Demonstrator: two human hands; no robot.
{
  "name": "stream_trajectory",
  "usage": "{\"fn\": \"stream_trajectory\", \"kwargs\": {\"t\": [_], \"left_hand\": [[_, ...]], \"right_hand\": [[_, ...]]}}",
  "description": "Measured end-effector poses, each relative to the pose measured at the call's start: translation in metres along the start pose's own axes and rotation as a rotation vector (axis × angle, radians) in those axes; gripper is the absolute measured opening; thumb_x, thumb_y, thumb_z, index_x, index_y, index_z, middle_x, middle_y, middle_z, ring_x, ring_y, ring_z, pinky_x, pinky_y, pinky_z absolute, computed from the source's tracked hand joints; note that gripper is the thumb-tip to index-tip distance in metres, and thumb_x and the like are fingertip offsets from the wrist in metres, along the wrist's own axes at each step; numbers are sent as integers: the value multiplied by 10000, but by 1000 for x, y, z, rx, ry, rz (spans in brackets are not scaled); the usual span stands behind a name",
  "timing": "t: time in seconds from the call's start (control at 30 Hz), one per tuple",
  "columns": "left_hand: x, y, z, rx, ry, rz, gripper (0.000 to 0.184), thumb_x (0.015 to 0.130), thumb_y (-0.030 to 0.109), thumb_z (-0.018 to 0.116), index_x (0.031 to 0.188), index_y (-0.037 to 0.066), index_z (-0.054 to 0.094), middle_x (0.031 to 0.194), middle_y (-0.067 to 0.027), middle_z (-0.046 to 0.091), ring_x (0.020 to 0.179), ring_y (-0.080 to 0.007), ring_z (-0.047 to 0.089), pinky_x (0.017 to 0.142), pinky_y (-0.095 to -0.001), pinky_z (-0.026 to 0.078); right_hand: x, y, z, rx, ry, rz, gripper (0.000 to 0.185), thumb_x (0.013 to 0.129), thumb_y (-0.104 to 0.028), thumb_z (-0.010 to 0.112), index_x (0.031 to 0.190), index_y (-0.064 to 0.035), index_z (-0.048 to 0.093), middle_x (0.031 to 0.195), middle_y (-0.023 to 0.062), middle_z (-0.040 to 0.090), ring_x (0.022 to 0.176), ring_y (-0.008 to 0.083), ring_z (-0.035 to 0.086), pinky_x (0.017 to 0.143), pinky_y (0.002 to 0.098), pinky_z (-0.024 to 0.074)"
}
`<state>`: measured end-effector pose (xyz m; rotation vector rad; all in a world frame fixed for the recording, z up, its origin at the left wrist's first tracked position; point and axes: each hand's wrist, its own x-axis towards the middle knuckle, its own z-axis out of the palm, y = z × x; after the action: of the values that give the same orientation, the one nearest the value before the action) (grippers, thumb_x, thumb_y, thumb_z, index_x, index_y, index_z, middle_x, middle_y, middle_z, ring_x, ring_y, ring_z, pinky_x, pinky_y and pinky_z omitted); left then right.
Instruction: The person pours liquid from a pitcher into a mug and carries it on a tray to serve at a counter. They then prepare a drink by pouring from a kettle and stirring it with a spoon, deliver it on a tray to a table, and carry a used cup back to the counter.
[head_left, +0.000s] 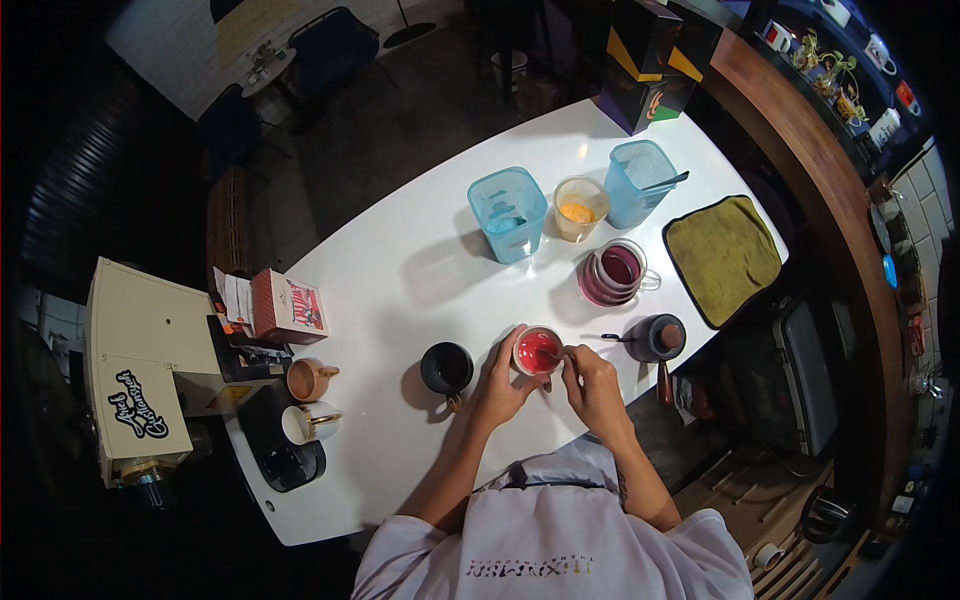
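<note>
My left hand is wrapped around the side of a small light cup on the white table. Red liquid fills part of the cup. Between the fingertips of my right hand is a thin spoon, its lower end dipped in the liquid. To the left of my left hand stands a black cup, dark inside. Beyond my right hand sit a dark round tamping stand and a glass server of deep red liquid.
Two blue plastic containers flank a glass with orange contents at the back. A green cloth mat lies at the right edge. On the left are a cream grinder, a red box and two mugs. Dark boxes stand at the far end.
</note>
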<state>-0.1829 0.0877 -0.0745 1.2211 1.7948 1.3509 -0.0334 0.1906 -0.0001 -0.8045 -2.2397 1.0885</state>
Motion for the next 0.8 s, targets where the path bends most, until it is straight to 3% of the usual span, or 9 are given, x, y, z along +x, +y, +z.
{"fn": "stream_trajectory", "kwargs": {"t": [0.17,0.23,0.37,0.43,0.57,0.63,0.8], "left_hand": [[-2,-3,0,23,-8,7,888,771,-9,809,1506,35,311,1477,-174,419,1344,-269,478,1101,-386,447],[-1,0,0,-3,-16,-27,892,770,-17,806,1508,37,308,1480,-173,413,1353,-273,468,1103,-389,447],[0,-1,1,2,-8,-13,894,767,-21,806,1508,39,309,1480,-173,411,1356,-275,464,1103,-393,447],[0,1,1,12,49,11,881,734,128,865,1465,41,380,1395,-222,514,1295,-389,504,1062,-438,437],[-1,-4,1,14,41,26,881,734,123,866,1464,41,379,1396,-220,513,1293,-387,506,1061,-438,438],[-1,0,0,-11,-9,-12,898,763,-2,820,1503,28,312,1476,-176,414,1355,-277,464,1103,-391,447],[0,0,1,-5,-8,-11,895,764,-10,816,1503,29,312,1474,-175,414,1350,-279,468,1105,-392,445]], "right_hand": [[4,1,10,102,-14,32,150,933,19,580,1065,65,633,855,227,658,668,351,645,588,388,484],[8,4,11,17,78,-42,145,935,16,579,1059,64,637,849,218,665,666,351,646,597,384,495],[6,2,1,-40,37,-20,144,938,12,578,1057,63,639,838,217,665,669,350,654,601,381,503],[3,-1,1,28,7,-20,130,938,8,581,1041,62,641,813,221,655,653,350,647,588,383,493],[6,-3,8,119,-1,26,113,939,3,585,1018,62,640,800,224,652,644,342,645,578,378,489],[10,-4,8,53,85,-9,110,940,-6,592,1009,64,641,809,222,661,635,325,646,562,368,488],[4,4,3,4,46,-12,120,942,-10,595,1022,64,644,802,215,660,620,307,640,550,359,480]]}}
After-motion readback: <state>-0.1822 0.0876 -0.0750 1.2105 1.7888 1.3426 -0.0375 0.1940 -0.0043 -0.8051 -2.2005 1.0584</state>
